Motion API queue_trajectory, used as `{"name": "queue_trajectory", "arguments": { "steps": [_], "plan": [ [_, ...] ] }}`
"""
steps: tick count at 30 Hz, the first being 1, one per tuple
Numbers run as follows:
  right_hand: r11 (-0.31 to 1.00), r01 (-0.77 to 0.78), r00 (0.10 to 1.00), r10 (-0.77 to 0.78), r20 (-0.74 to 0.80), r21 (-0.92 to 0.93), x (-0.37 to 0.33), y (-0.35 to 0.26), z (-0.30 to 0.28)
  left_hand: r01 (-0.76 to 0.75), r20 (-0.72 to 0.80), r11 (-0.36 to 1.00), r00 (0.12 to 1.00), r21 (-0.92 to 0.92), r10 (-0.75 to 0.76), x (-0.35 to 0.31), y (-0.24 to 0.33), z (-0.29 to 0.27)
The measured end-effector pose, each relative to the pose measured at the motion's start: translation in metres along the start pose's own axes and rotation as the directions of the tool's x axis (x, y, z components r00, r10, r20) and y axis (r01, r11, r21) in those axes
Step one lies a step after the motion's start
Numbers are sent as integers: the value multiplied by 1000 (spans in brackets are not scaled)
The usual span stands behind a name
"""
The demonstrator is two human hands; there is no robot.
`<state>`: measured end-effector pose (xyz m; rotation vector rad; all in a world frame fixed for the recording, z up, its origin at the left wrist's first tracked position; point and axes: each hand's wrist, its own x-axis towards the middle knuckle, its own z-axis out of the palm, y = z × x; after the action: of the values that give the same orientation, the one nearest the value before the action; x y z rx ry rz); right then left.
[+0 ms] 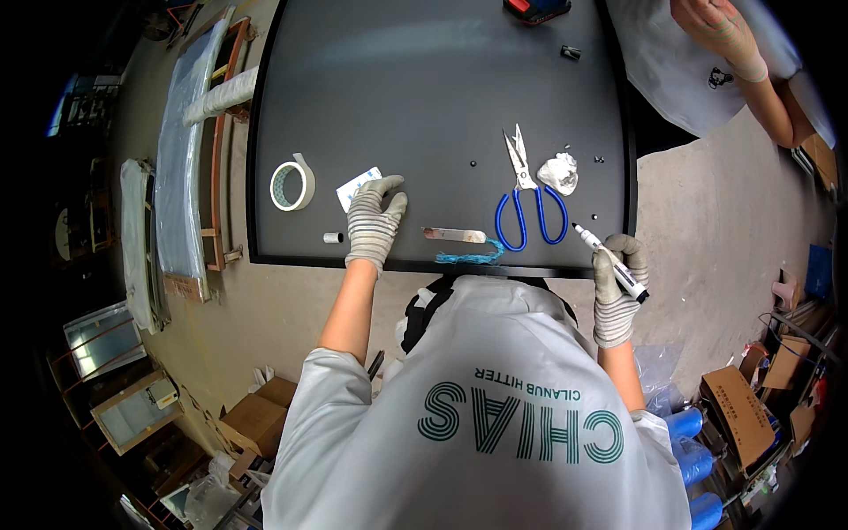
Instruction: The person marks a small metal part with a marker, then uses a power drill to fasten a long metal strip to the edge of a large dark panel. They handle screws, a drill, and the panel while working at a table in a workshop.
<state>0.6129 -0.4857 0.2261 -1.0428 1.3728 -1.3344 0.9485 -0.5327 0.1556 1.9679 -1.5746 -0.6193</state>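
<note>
My left hand (pixel 375 221), in a striped light glove, rests at a small white card with blue print (pixel 357 187). Its fingers are slightly bent with the thumb apart, and they cover part of the card. At the table's right front corner my right hand (pixel 618 287), gloved alike, is closed around a white marker pen (pixel 609 254) with black ends, its thin end pointing up and left. Blue-handled scissors (pixel 521 190) lie with blades a little apart, left of that hand. Between my hands are a narrow metal blade (pixel 454 235) and blue string (pixel 468 259).
The dark table (pixel 397 97) has a raised black rim. On it are a tape roll (pixel 292 185), a small white cylinder (pixel 333 238), crumpled white material (pixel 559 173) and a red-black tool (pixel 536 9). Another person's hand (pixel 720 31) is at the upper right. Wrapped panels (pixel 185 150) stand left.
</note>
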Motion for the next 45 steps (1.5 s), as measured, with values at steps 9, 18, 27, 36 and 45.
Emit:
{"name": "queue_trajectory", "arguments": {
  "steps": [9, 18, 27, 36, 45],
  "plan": [
    [996, -21, 998, 26, 51, -82, -45, -7, 85, -89, 192, 943, 981, 321, 27, -17, -75, -106],
    [988, -97, 889, 142, 436, -124, -46, -39, 152, 205, 293, 794, 955, -572, -36, -26, -90, -98],
    [890, 334, 826, -118, 551, -310, -28, -60, 202, -147, 179, 807, 938, -571, 298, -30, -28, -86],
    [949, -161, 848, 273, 455, -269, -21, -41, 166, -357, 264, 827, 828, -434, 496, -36, -12, -75],
    [560, 677, 618, -80, 782, -478, -27, -43, 165, 372, 710, 717, 662, -589, 239, -38, -17, -68]
  ]
}}
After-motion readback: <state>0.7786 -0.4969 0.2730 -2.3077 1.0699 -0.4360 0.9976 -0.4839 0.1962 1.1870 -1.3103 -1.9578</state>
